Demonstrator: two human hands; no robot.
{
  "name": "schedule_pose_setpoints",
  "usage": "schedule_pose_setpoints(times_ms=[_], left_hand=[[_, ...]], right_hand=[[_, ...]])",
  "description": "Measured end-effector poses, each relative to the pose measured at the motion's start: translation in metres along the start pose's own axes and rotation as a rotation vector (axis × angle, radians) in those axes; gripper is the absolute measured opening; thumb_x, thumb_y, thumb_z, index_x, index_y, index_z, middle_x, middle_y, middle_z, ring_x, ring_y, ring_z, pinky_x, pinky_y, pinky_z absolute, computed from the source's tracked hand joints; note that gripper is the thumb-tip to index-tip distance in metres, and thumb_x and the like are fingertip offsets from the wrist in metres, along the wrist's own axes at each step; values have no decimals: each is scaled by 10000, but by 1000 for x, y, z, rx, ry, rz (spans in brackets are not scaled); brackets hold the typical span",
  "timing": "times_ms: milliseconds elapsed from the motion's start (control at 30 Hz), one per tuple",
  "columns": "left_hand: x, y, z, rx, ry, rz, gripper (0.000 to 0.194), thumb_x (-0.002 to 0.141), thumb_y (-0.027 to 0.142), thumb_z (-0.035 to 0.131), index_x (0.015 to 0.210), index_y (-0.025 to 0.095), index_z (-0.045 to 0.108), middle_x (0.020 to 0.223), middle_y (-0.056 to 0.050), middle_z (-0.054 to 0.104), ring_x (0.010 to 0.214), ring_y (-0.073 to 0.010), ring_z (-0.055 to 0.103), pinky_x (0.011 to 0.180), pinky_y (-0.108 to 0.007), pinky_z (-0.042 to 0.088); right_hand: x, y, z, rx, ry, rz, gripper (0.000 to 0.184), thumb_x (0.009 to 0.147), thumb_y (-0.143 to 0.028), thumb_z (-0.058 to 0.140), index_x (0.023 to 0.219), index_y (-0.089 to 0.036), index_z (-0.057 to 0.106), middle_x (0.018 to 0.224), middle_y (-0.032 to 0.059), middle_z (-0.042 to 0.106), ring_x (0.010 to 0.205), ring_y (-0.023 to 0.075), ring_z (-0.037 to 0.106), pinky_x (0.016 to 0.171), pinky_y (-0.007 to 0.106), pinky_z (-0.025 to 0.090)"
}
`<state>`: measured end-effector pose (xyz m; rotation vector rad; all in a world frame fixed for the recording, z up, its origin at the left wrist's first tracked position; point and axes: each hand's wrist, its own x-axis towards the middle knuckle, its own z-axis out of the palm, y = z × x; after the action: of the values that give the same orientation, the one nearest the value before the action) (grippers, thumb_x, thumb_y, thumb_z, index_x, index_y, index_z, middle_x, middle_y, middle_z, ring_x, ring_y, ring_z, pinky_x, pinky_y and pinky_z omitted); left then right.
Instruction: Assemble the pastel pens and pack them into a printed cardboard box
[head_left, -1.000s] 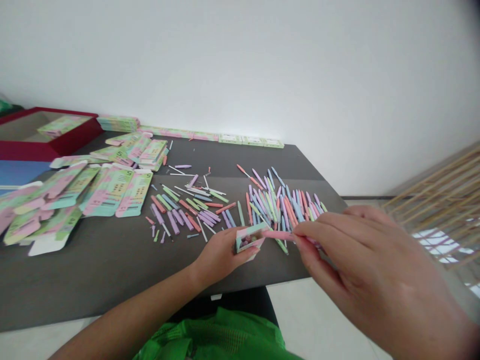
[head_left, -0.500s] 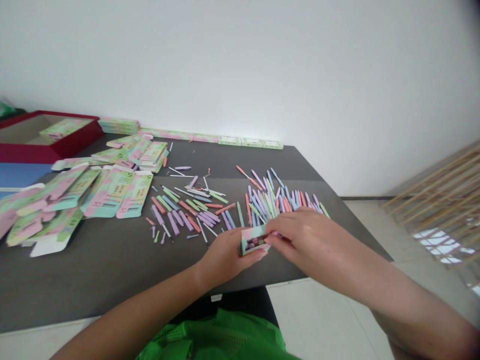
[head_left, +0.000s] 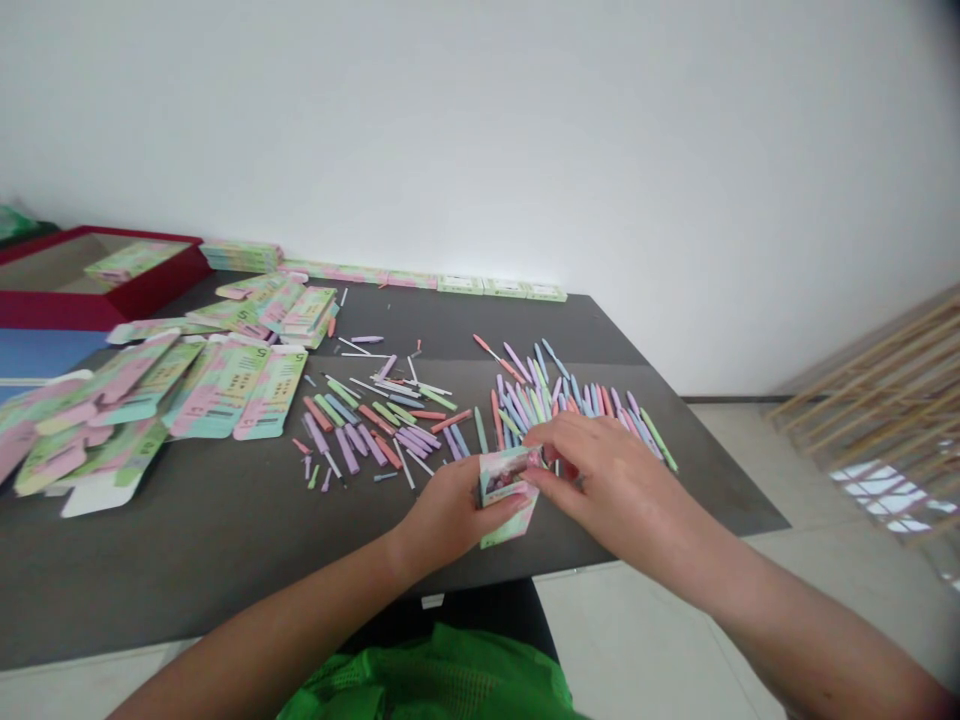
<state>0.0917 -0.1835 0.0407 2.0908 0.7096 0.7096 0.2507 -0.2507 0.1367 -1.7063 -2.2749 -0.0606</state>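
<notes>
My left hand [head_left: 444,510] grips a small pastel cardboard pen box [head_left: 504,530] just over the front part of the table, its thumb across the front. The box's end faces me, and dark, rounded pen ends show blurrily inside the opening. With thumb and index finger, my right hand [head_left: 592,462] pinches the right edge of that opening; its other fingers are curled and partly hidden. Right behind the hands lies a pile of assembled pastel pens [head_left: 536,400]. To its left are loose pen parts [head_left: 360,440]: coloured barrels, white refills and small end pieces.
Flattened pastel cartons [head_left: 217,385] spread over the left of the dark table [head_left: 247,560]. A red box [head_left: 150,285] stands at the back left, near stacked filled cartons [head_left: 240,256]. More boxes [head_left: 459,284] line the white wall. A wooden rack [head_left: 885,380] stands beyond the right edge.
The box has tipped so that more of its printed front shows. My right fingers have shifted slightly at its opening, and several pens at the pile's right are now uncovered.
</notes>
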Motion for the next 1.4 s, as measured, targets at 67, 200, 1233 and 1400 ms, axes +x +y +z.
schedule_pose_setpoints(times_ms=[67,200,1233,1400], left_hand=[[1,0,0,22,17,7,232,775,332,600,936,176,660,812,-19,699,757,-178,627,718,-271,486],[3,-1,0,61,25,7,248,775,333,602,961,177,654,843,-31,703,798,-193,633,712,-271,482],[9,-1,-6,-395,79,-115,331,781,307,605,1085,178,620,1014,-48,698,919,-227,644,787,-327,519],[11,1,-4,-643,52,-191,390,741,340,654,1082,159,601,1009,-65,691,930,-242,632,826,-354,494]], right_hand=[[0,-2,2,24,19,0,53,837,-240,586,865,-198,602,765,5,609,723,153,553,672,288,348],[0,0,7,59,55,69,38,816,-227,609,818,-194,589,713,-8,585,693,150,537,664,285,341],[-20,22,49,560,182,201,531,859,-306,538,1345,-237,334,1249,113,512,1044,214,559,882,384,454],[-21,16,90,872,130,223,587,855,-248,535,1376,-294,270,1387,92,389,1181,234,479,975,414,409]])
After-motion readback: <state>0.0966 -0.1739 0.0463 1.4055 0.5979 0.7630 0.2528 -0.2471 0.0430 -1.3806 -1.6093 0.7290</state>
